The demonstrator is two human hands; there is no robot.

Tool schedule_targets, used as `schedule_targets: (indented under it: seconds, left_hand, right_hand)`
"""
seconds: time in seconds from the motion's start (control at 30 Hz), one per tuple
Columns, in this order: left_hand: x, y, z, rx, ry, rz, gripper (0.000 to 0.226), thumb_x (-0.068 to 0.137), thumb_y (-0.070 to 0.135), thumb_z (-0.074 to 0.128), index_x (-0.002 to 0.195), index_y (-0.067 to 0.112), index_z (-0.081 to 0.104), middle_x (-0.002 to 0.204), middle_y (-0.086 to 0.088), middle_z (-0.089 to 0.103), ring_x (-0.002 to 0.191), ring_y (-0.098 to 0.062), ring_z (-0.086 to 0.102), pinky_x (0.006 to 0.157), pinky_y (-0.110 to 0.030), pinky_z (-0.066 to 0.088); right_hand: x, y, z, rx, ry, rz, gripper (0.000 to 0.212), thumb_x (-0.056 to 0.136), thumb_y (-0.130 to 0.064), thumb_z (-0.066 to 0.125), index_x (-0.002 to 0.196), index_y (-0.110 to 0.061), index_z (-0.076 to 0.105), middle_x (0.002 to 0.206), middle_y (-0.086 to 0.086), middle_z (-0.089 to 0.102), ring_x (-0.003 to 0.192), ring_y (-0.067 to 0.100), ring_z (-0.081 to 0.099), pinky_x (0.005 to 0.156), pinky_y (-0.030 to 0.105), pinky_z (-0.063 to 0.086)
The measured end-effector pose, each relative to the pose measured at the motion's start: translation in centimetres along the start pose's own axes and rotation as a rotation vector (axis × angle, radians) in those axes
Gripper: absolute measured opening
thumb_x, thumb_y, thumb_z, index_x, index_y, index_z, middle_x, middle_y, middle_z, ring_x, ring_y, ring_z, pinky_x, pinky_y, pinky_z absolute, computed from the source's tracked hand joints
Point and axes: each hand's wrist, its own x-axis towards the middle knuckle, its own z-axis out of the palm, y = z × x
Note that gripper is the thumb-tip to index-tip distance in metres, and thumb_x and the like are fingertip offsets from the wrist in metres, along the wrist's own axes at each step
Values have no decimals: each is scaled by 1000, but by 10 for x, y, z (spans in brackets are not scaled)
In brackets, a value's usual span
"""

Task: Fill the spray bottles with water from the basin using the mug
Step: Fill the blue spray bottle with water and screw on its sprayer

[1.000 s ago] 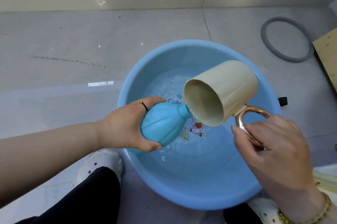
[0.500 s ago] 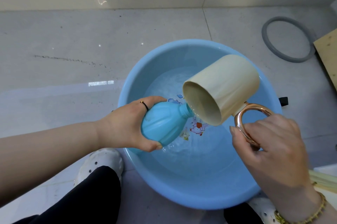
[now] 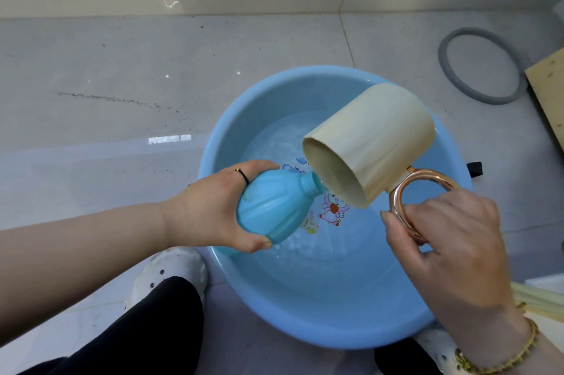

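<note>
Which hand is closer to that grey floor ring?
Right. The right hand is on the same side as the grey ring; the left hand grips the bottle farther left.

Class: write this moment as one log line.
left hand: grips bottle | right hand: holds mug by handle, tilted to bottle mouth | over basin

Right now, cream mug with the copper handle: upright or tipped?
Tipped. The cream mug lies mouth sideways and down, rim at the neck of the blue plastic bottle.
</note>
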Motion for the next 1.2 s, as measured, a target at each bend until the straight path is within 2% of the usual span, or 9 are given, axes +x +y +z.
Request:
schedule_targets:
  seconds: [0.2, 0.4, 0.5, 0.6, 0.7, 0.8, 0.87, 0.97, 1.2]
  left_hand:
    - [-1, 0, 0, -8, 0, 4, 74, 35, 62, 54, 101, 62, 20, 104, 40, 35, 96, 16, 37, 77, 8, 29]
    - [-1, -1, 0, -14, 6, 16, 73, 35, 62, 55, 99, 63, 20, 101, 41, 36, 92, 34, 33, 78, 8, 28]
    - [-2, -1, -1, -26, 5, 22, 72, 36, 61, 56, 99, 63, 21, 102, 41, 37, 94, 32, 34, 77, 8, 28]
    - [-2, -1, 0, -29, 12, 26, 73, 35, 60, 56, 99, 62, 22, 104, 40, 37, 93, 32, 35, 78, 8, 28]
    - [-2, -2, 0, -31, 18, 32, 73, 35, 60, 56, 99, 61, 22, 103, 40, 36, 91, 34, 34, 77, 9, 27]
    - [-2, -2, 0, -32, 20, 39, 72, 36, 60, 56, 100, 61, 22, 103, 39, 38, 93, 32, 35, 77, 8, 28]
    - [-3, -2, 0, -35, 18, 38, 73, 36, 60, 56, 100, 61, 22, 103, 38, 38, 93, 32, 35, 77, 9, 27]
    - [-2, -3, 0, -24, 17, 38, 74, 35, 60, 56, 100, 61, 21, 103, 39, 36, 91, 34, 34, 77, 9, 26]
    - [-2, -3, 0, -28, 14, 44, 73, 36, 60, 56, 100, 61, 22, 104, 39, 37, 92, 33, 34, 77, 9, 27]
  right_hand:
    - [0, 1, 1, -65, 8, -75, 39, 86, -20, 53, 49, -5, 53, 44, 4, 47, 53, 25, 44, 58, 33, 27]
    - [-1, -1, 3, -44, 24, -37, 40, 87, -22, 52, 50, -5, 55, 45, 3, 48, 56, 22, 44, 61, 32, 28]
    - [-3, -9, 8, 146, -20, 187, 44, 83, -27, 51, 46, -3, 50, 46, -4, 37, 59, 14, 34, 61, 27, 29]
    - [-10, -17, 14, 483, -90, 637, 53, 71, -41, 53, 54, 10, 55, 50, 1, 33, 57, 8, 39, 53, 12, 29]
    - [-23, -7, 30, 551, -183, 893, 49, 69, -36, 53, 59, 12, 53, 46, 1, 28, 49, 9, 36, 45, 17, 26]
    - [-33, 13, 47, 257, -274, 623, 36, 72, -27, 54, 46, -9, 37, 41, -9, 24, 45, 21, 36, 47, 29, 15]
    - [-41, 27, 54, 46, -359, 434, 32, 75, -29, 48, 46, -20, 35, 36, -5, 34, 40, 30, 47, 49, 22, 16]
    - [-45, 39, 60, -203, -430, 365, 34, 74, -30, 43, 43, -16, 44, 36, 6, 45, 39, 28, 53, 52, 26, 24]
    - [-43, 42, 66, -388, -596, 309, 37, 50, -6, 83, 36, -7, 48, 30, 9, 40, 36, 26, 50, 53, 30, 23]
